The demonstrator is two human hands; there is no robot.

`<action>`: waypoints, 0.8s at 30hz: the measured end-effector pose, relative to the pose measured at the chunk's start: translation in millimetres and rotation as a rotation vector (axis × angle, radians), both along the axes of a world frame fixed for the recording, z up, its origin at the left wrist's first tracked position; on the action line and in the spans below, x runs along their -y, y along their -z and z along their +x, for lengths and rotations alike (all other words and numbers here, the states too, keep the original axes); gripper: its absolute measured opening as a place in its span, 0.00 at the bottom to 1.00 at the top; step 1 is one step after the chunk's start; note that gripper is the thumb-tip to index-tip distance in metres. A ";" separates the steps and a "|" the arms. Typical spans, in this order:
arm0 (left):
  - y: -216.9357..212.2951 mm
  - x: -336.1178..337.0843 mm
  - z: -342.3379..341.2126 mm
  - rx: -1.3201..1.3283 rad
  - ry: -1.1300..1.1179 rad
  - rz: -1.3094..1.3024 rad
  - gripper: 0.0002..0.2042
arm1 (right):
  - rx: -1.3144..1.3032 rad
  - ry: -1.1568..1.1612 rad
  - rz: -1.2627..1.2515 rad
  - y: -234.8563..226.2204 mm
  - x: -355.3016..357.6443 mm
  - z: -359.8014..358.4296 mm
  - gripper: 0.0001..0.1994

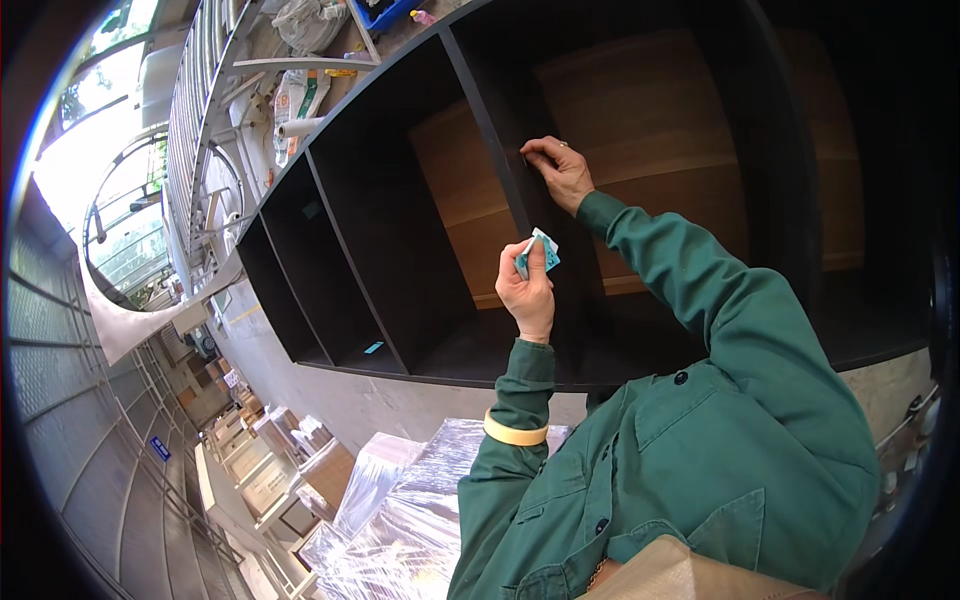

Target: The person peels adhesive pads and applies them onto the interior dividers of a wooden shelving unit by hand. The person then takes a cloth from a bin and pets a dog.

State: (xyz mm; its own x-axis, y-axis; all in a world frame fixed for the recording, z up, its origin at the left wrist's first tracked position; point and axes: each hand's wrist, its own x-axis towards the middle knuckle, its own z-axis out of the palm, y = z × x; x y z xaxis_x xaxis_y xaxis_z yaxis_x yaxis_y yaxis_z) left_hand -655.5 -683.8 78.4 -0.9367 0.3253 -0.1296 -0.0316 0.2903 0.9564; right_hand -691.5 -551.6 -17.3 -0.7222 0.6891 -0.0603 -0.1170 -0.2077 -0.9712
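Observation:
A large dark cabinet [390,240] with several open compartments and brown wooden back panels lies across the view before me. My left hand [527,300] is closed on a small stack of teal-and-white cards [540,253], held with the thumb on top, in front of a dark divider [490,125]. Further up, my right hand [562,178] reaches into the compartment right of that divider. Its thumb and fingertips come together close to the divider's side; what they pinch, if anything, is too small to make out. A yellowish roll of tape [516,432] circles my left sleeve like a bracelet.
In a compartment further left lies a small teal card [374,348]. Plastic-wrapped stacks [410,510] stand behind my left arm, with cardboard boxes [328,472] beyond. A roller conveyor [195,120] and a pale round frame [125,325] are at the left. A blue crate [385,14] sits at the top.

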 end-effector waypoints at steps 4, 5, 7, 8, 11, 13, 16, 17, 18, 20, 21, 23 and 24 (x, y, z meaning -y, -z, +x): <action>-0.1 -0.1 -1.7 -0.013 0.021 0.006 0.05 | -0.030 0.043 0.095 3.7 4.1 -0.1 0.04; -0.4 0.0 -1.7 -0.016 0.021 0.006 0.05 | -0.033 0.043 0.095 3.3 5.1 -0.2 0.04; -0.2 -0.3 -1.0 -0.017 0.028 0.003 0.05 | -0.059 0.058 0.067 2.7 5.5 0.7 0.04; 0.3 0.0 -1.1 -0.020 0.035 0.004 0.05 | -0.062 0.065 0.068 2.2 6.0 0.7 0.04; 0.5 2.4 -1.0 -0.037 0.047 -0.029 0.05 | -0.054 0.101 0.062 -1.7 8.3 1.1 0.03; 1.1 1.6 -1.1 -0.048 0.030 -0.036 0.05 | -0.019 0.068 0.038 -3.9 7.5 1.4 0.03; 0.2 -0.9 1.9 -0.039 0.003 -0.042 0.05 | 0.031 0.114 0.056 -6.6 9.4 1.7 0.03; -0.4 -1.6 1.7 -0.039 0.006 -0.047 0.05 | 0.032 0.116 0.052 -6.8 9.0 1.3 0.03; -0.2 -2.7 1.2 -0.039 0.007 -0.045 0.05 | 0.007 0.124 0.024 -6.4 7.6 0.2 0.03; -0.4 -2.6 2.2 -0.034 0.004 -0.044 0.05 | -0.014 0.127 -0.005 -4.0 7.5 0.7 0.03; -1.4 -1.5 1.4 -0.035 0.016 -0.043 0.05 | -0.022 0.118 0.022 -3.2 8.1 1.3 0.03; -0.3 -0.9 -0.4 -0.043 0.024 -0.038 0.05 | -0.038 0.106 0.053 -2.0 7.1 -0.2 0.03; 0.3 -0.5 0.4 -0.051 0.022 -0.043 0.05 | -0.043 0.094 0.072 -1.4 6.2 1.3 0.03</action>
